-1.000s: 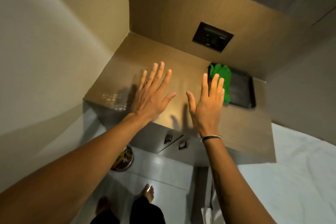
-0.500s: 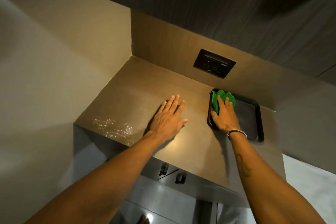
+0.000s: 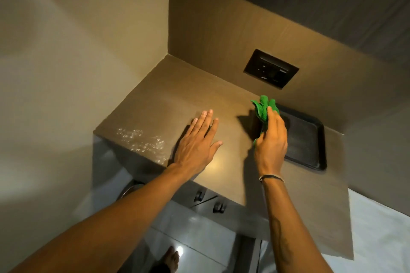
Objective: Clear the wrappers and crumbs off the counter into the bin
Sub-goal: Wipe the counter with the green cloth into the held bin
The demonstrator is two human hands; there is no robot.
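A patch of pale crumbs [image 3: 142, 143] lies at the front left corner of the brown counter [image 3: 184, 97]. My left hand [image 3: 196, 143] rests flat on the counter just right of the crumbs, fingers spread, holding nothing. My right hand [image 3: 271, 139] is closed on a bunched green cloth [image 3: 264, 107], lifted above the left end of a black tray [image 3: 310, 139]. The cloth sticks up past my fingers. I see no wrappers. A round metal bin [image 3: 129, 188] shows partly on the floor under the counter's left edge, mostly hidden by my left forearm.
A dark socket panel [image 3: 271, 68] sits in the back wall above the tray. Walls close the counter at left and back. Two drawer knobs [image 3: 209, 201] are below the front edge. My bare foot [image 3: 172, 258] stands on the shiny floor.
My right hand has gripped the green cloth and raised it off the tray. My left hand has stayed flat on the counter. The view has dropped a little, showing the bin's rim again.
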